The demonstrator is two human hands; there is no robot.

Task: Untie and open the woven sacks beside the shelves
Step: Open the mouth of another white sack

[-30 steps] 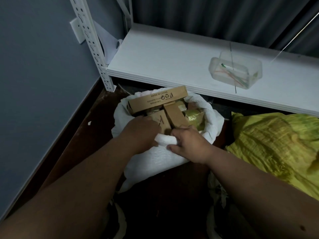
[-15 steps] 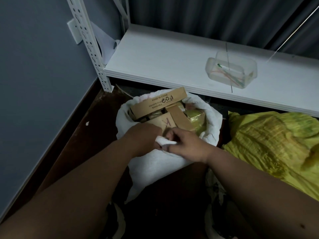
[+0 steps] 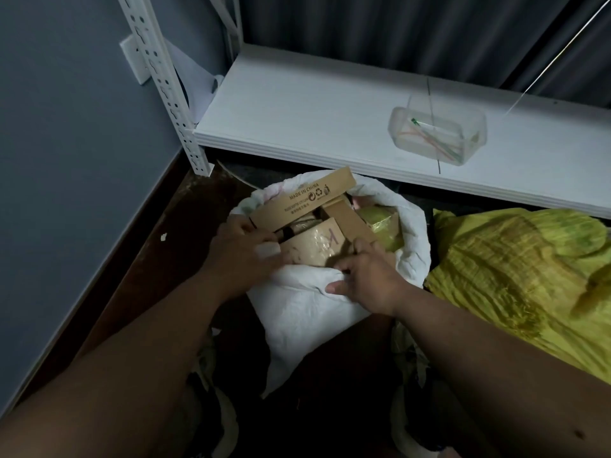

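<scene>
On the dark floor under the white shelf (image 3: 314, 127), our open white woven sack (image 3: 307, 309) sits between wall and yellow woven sack (image 3: 515, 276); left hand (image 3: 241, 256) and right hand (image 3: 367, 279) pinch its near rim.

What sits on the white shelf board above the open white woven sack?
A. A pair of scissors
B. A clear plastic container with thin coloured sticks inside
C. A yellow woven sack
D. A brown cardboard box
B: the clear plastic container rests on the white shelf board, while cardboard boxes stay inside the white woven sack below.
</scene>
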